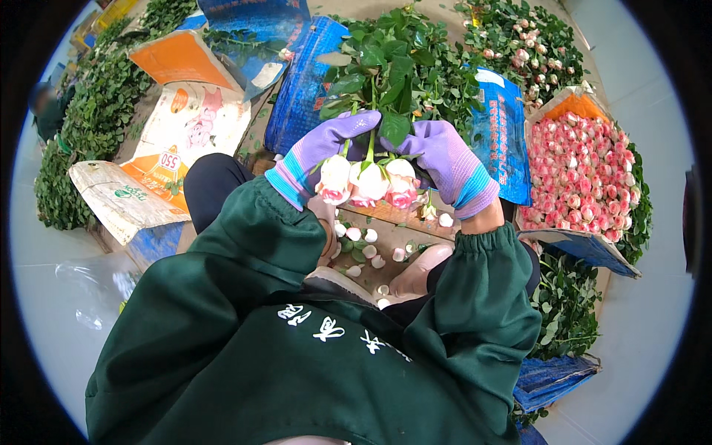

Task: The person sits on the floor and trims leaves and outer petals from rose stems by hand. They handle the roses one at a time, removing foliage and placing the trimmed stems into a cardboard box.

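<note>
Three pale pink-and-white roses [368, 184] hang heads toward me, side by side, between my gloved hands. My left hand [337, 139], in a purple glove with a striped cuff, is closed on the rose stems just behind the heads. From the other side my right hand [439, 152], gloved alike, is closed with its fingertips at the right-hand rose and its leaves. The fingers' exact hold there is partly hidden. Long leafy stems [400, 63] run away from me beyond the hands. A small bud [428, 211] dangles below the right hand.
At right stands a carton packed with pink roses [578, 174]; more loose roses [530, 48] lie behind it. Blue wrap sheets [304, 81] flank the leafy stems. An opened carton [185, 122] and heaped greenery [93, 141] are on the left. Fallen petals [354, 233] lie between my feet.
</note>
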Motion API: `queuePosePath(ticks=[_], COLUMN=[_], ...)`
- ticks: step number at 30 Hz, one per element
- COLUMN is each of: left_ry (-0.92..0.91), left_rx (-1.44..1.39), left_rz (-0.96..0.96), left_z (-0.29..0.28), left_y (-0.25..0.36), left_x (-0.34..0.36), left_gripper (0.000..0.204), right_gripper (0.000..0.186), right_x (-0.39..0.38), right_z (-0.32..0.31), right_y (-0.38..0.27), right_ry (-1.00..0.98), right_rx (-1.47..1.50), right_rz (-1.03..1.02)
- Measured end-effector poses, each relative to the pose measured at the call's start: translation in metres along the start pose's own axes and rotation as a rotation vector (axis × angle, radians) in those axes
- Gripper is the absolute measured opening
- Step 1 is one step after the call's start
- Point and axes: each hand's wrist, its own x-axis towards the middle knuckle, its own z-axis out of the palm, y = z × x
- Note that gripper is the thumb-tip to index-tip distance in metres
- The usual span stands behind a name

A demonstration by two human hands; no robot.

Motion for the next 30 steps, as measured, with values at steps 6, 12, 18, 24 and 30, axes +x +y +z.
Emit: queuePosePath(ticks=[6, 12, 18, 24, 30], left_ry=[0.026, 0.092, 0.166, 0.234, 0.315], left_rx=[-0.024, -0.001, 0.111, 0.029, 0.185], left_rz=[0.061, 0.251, 0.416, 0.404, 0.395], left_z=[-0.002, -0.003, 0.003, -0.001, -0.002], left_y=[0.008, 0.021, 0.016, 0.012, 0.011], left_x=[-0.004, -0.026, -0.025, -0.025, -0.027], left_gripper=[0.03, 0.029, 0.025, 0.019, 0.015], right_gripper=[0.028, 0.02, 0.015, 0.021, 0.018], right_x=[-0.015, -0.047, -0.061, -0.055, -0.052], right_z=[-0.001, 0.002, 0.028, 0.04, 0.044], right_y=[-0.015, -0.024, -0.001, -0.001, 0.005], right_ry=[0.032, 0.478, 0.701, 0.72, 0.636], right_rx=[0.275, 0.154, -0.21, -0.48, -0.343], right_rz=[0.138, -0.162, -0.667, -0.757, -0.618])
